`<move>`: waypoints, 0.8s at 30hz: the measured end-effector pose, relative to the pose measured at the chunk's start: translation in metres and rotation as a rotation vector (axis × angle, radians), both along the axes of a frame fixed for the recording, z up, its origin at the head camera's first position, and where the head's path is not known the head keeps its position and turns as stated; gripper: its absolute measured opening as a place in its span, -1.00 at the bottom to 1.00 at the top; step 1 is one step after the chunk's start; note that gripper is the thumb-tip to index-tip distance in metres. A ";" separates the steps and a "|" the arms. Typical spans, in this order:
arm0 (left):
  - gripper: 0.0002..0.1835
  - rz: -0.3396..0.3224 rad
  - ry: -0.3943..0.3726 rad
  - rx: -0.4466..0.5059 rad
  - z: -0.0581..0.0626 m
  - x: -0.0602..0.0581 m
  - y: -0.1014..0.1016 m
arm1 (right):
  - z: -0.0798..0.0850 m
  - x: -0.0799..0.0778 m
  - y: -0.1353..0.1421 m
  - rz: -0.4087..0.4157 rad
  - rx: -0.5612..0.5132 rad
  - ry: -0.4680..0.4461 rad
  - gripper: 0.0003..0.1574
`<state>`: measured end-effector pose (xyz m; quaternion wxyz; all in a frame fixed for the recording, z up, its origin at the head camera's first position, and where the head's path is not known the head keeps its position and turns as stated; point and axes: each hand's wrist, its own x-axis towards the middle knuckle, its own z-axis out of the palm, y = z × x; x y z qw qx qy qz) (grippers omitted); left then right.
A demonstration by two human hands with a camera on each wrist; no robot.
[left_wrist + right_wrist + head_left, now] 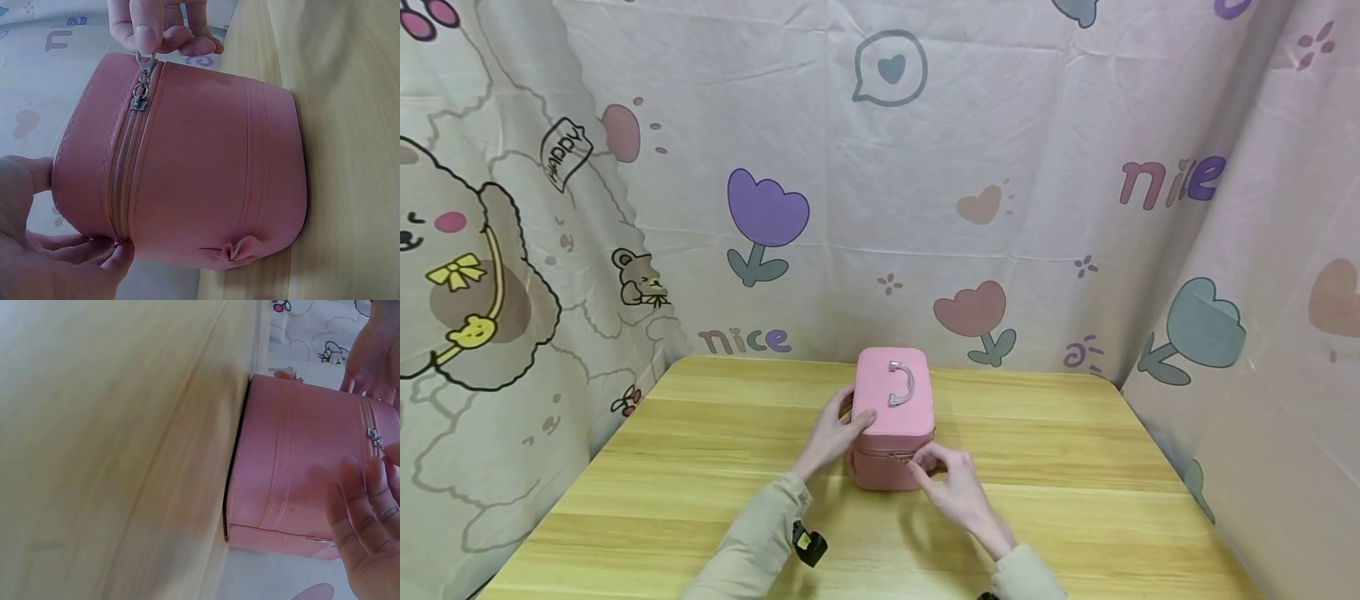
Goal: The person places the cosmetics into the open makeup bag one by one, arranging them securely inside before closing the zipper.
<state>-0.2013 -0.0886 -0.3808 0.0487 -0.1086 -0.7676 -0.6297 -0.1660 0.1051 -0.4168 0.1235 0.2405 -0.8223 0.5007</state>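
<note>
A pink zippered case [891, 392] with a silver handle [902, 383] on its lid stands upright on the wooden table. My left hand [833, 433] grips the lid at its left side, thumb on top and fingers down the side. At the front, my right hand [951, 483] pinches the metal zipper pull [145, 62] between thumb and forefinger. In the left wrist view the zipper's teeth [122, 169] run meshed from the slider toward my left fingers. A small pink bow [239, 249] sits low on the case. The far side of the case is hidden.
The light wood table [715, 425] stretches around the case on all sides. A white printed curtain [850, 167] hangs behind the table and along both sides, close to its edges.
</note>
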 end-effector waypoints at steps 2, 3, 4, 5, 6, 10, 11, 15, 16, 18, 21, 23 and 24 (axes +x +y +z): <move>-0.35 -0.006 0.001 -0.009 -0.002 -0.002 -0.001 | 0.000 0.000 -0.001 -0.007 0.001 -0.007 -0.92; -0.35 -0.008 -0.001 -0.012 -0.003 -0.003 -0.001 | 0.000 0.000 -0.001 -0.011 0.002 -0.015 -0.93; -0.35 -0.009 0.001 -0.015 -0.005 -0.005 -0.002 | 0.000 0.001 -0.001 -0.013 0.003 -0.019 -0.93; -0.35 -0.012 0.002 -0.017 -0.007 -0.006 -0.002 | 0.001 0.001 -0.001 -0.016 0.005 -0.027 -0.93; -0.34 -0.013 0.000 -0.015 -0.009 -0.009 -0.003 | 0.001 0.001 -0.001 -0.019 0.007 -0.033 -0.92; -0.32 -0.010 0.000 -0.012 -0.021 -0.018 -0.005 | 0.000 0.001 -0.001 -0.011 0.013 -0.026 -0.92; -0.31 -0.009 -0.001 -0.014 -0.024 -0.019 -0.006 | 0.000 0.001 -0.001 -0.004 0.012 -0.017 -0.92; -0.30 -0.018 0.013 -0.026 -0.029 -0.022 -0.007 | -0.002 0.000 0.000 0.045 -0.004 0.061 -0.94; -0.29 -0.021 0.017 -0.026 -0.029 -0.022 -0.007 | -0.002 -0.001 0.001 0.057 -0.008 0.078 -0.95; -0.28 -0.036 0.043 -0.045 -0.029 -0.021 -0.007 | -0.003 -0.001 0.003 0.073 -0.010 0.107 -0.96; -0.25 -0.049 0.070 -0.069 -0.028 -0.020 -0.008 | -0.004 -0.002 0.007 0.081 -0.011 0.119 -0.91; -0.24 -0.054 0.062 -0.071 -0.028 -0.020 -0.008 | -0.004 -0.003 0.012 0.072 -0.009 0.107 -0.91; -0.24 -0.052 0.044 -0.060 -0.028 -0.020 -0.008 | -0.004 -0.003 0.015 0.064 -0.013 0.098 -0.91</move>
